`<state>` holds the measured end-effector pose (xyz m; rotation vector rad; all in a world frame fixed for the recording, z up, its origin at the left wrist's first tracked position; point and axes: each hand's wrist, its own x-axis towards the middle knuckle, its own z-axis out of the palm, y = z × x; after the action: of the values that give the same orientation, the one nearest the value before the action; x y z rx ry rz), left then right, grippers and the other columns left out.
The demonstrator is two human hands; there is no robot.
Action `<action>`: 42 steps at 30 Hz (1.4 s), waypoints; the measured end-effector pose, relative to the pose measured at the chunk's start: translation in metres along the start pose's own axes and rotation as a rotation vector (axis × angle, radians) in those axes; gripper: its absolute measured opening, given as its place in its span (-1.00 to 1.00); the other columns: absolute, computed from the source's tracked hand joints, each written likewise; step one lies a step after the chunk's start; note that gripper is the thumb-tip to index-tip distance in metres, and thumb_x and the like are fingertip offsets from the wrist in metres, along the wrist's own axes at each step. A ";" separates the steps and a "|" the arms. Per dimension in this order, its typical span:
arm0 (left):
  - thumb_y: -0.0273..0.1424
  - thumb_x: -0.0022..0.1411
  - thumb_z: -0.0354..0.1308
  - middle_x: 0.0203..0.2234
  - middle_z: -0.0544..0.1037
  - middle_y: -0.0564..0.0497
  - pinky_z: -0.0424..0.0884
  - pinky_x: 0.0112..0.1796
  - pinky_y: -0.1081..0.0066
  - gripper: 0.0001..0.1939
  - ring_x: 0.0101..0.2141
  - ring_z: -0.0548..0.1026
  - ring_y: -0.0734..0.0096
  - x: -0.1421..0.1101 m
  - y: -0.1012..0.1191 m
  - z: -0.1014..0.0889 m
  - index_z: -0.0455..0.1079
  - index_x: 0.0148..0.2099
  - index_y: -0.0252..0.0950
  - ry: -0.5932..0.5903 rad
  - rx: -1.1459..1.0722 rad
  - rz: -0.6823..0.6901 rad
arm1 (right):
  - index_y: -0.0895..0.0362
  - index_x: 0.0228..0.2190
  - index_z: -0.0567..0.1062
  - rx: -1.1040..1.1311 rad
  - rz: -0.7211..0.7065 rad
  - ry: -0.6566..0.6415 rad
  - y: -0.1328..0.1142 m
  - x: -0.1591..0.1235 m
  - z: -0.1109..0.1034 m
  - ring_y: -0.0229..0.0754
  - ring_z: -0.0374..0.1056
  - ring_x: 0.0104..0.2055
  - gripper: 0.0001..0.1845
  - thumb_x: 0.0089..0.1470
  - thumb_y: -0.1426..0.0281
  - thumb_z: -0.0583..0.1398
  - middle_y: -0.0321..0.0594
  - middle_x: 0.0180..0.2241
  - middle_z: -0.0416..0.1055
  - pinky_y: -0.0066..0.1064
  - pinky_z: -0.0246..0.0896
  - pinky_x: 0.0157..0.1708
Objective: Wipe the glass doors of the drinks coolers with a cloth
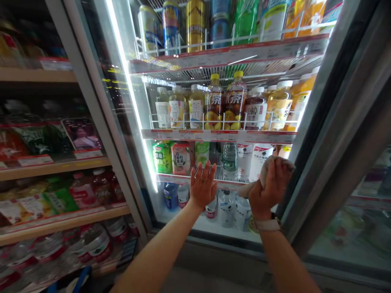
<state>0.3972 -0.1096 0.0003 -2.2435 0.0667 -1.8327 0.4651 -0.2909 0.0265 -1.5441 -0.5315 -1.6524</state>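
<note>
My left hand [202,185] is pressed flat, fingers stretched out, against the glass door [128,122] of a lit drinks cooler. My right hand [270,187] is closed on a crumpled beige cloth [269,165], held against the same glass near the door's right frame [317,134]. A watch with a pale strap sits on my right wrist. Behind the glass at hand height stand green and red tea bottles [172,158], a water bottle and white cartons.
Wire shelves inside hold cans [183,26] at the top, tea and juice bottles [224,103] in the middle, and water bottles at the bottom. Open wooden shelves [61,167] at left carry snack packs and bottled drinks. Another glass door [360,211] lies at right.
</note>
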 end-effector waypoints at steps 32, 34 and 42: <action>-0.33 0.39 -0.16 0.30 0.19 -0.13 -0.11 0.30 0.09 -0.42 0.35 -0.04 0.18 -0.001 -0.001 0.002 -0.06 0.40 -0.28 0.016 -0.026 -0.013 | 0.08 0.18 0.32 0.118 -0.312 -0.276 -0.045 -0.065 0.009 -0.20 0.27 0.21 -0.42 0.18 0.66 -0.01 -0.13 0.03 0.49 -0.25 0.05 0.28; -0.33 0.39 -0.17 0.30 0.19 -0.13 -0.11 0.30 0.09 -0.43 0.35 -0.04 0.17 -0.002 -0.002 0.002 -0.06 0.40 -0.28 0.016 -0.024 -0.008 | 0.10 0.14 0.36 0.124 -0.354 -0.319 -0.046 -0.067 0.007 -0.21 0.30 0.19 -0.47 0.19 0.65 0.01 -0.13 0.02 0.50 -0.26 0.03 0.28; -0.39 0.36 -0.14 0.31 0.15 -0.10 -0.12 0.31 0.11 -0.39 0.36 -0.10 0.20 0.002 0.000 -0.002 -0.11 0.41 -0.29 0.028 -0.048 -0.006 | 0.06 0.21 0.30 0.008 -0.192 -0.207 0.008 -0.027 -0.010 -0.03 0.09 0.32 -0.41 0.19 0.60 -0.05 -0.10 0.18 0.33 -0.01 -0.06 0.31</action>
<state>0.3958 -0.1098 0.0023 -2.2520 0.1097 -1.8856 0.4633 -0.2966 -0.0025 -1.7131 -0.8175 -1.6369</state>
